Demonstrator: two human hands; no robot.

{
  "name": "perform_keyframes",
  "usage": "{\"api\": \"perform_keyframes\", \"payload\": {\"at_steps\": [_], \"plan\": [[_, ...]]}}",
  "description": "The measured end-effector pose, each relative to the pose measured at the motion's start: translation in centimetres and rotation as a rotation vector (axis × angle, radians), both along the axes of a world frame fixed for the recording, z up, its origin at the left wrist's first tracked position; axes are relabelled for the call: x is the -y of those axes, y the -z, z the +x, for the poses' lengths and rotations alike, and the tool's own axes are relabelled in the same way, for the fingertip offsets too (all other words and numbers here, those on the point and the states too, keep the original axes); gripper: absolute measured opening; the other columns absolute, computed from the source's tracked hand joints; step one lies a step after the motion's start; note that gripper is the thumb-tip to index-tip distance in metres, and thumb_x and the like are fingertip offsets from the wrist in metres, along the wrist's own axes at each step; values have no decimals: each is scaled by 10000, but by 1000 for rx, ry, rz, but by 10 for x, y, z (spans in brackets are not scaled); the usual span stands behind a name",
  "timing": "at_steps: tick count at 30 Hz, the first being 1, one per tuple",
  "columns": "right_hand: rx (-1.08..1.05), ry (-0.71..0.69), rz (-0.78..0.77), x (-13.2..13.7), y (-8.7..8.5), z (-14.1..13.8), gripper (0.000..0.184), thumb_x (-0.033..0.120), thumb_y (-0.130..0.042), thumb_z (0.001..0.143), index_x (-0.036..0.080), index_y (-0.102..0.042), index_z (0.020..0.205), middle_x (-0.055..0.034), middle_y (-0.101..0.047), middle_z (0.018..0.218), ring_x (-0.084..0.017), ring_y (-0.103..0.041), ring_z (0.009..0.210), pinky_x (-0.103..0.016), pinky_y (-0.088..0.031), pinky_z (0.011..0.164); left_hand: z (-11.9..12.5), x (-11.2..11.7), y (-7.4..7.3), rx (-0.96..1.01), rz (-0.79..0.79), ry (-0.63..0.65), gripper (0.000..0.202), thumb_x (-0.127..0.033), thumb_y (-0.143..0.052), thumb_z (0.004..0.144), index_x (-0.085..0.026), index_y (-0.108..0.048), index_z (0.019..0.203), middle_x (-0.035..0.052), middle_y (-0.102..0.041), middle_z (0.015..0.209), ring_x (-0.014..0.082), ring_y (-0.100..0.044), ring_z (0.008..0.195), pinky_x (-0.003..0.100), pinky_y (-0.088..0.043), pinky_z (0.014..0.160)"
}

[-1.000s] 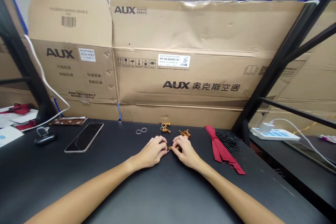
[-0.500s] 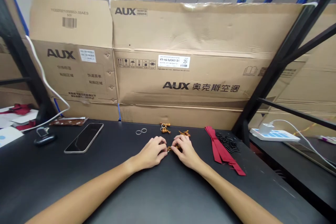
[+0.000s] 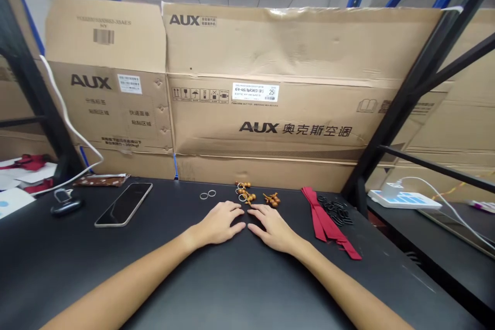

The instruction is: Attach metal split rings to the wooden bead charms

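Note:
My left hand (image 3: pixel 219 221) and my right hand (image 3: pixel 270 225) lie flat on the black table (image 3: pixel 232 278), fingers stretched out, tips nearly touching, nothing held. Just beyond the fingertips sit small brown wooden gourd charms on metal rings (image 3: pixel 246 193) and a second loose cluster of gourd charms (image 3: pixel 272 199). Two bare metal rings (image 3: pixel 208 194) lie to the left of them. A bundle of red ribbons (image 3: pixel 327 220) lies to the right of my right hand, with a pile of small black rings (image 3: pixel 335 206) beside it.
A phone (image 3: pixel 124 203) lies face up at left, with a dark clip-like object (image 3: pixel 65 203) and a brown packet (image 3: pixel 101 180) nearby. Large AUX cardboard boxes (image 3: pixel 270 87) wall off the table's back. Black shelf posts stand at both sides; a white power strip (image 3: pixel 402 197) lies at right.
Both hands were pinched together on a gourd charm and ring; now they lie open and flat, and that charm rests with the ringed ones just beyond the fingertips.

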State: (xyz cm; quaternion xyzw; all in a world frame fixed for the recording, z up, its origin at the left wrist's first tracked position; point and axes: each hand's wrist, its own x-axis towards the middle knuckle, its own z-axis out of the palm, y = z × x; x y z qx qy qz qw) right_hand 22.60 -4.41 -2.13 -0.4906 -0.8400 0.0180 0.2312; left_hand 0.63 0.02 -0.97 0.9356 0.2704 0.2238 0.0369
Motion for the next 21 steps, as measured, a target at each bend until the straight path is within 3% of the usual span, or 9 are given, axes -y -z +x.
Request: {"api": "perform_keyframes", "payload": {"at_steps": [3,9,15,21], "plan": [[20,6,-90,0,0,3,461,467,-461,919,234,-502,1314,-100,-428,1433,-291,-366,1327,-497,-302,1085,-6,-8,2,-43,-42,13,392,-411,-460,931,-203,-558,1249,101,-528,1340,254,-476,1239,412,-364,1043],[1,13,-155,1,0,3,546,527,-460,904,236,-466,1366,-96,-361,1482,-302,-301,1373,-514,-260,1119,-7,-9,4,-76,-84,-38,489,-485,-427,930,-193,-518,1312,117,-465,1408,265,-414,1310,432,-324,1089],[79,5,-268,4,-9,2,695,625,-375,894,218,-318,1454,-70,-231,1536,-280,-143,1427,-488,-136,1164,-5,-6,-1,-206,-173,-57,654,-623,-351,905,-221,-377,1420,85,-288,1509,248,-249,1402,431,-174,1159],[124,12,-298,4,-9,2,730,659,-315,893,224,-249,1477,-42,-160,1555,-255,-89,1437,-452,-75,1175,-6,-4,-5,-234,-191,-61,699,-659,-286,902,-221,-333,1444,62,-245,1524,226,-206,1417,397,-124,1174]]}}
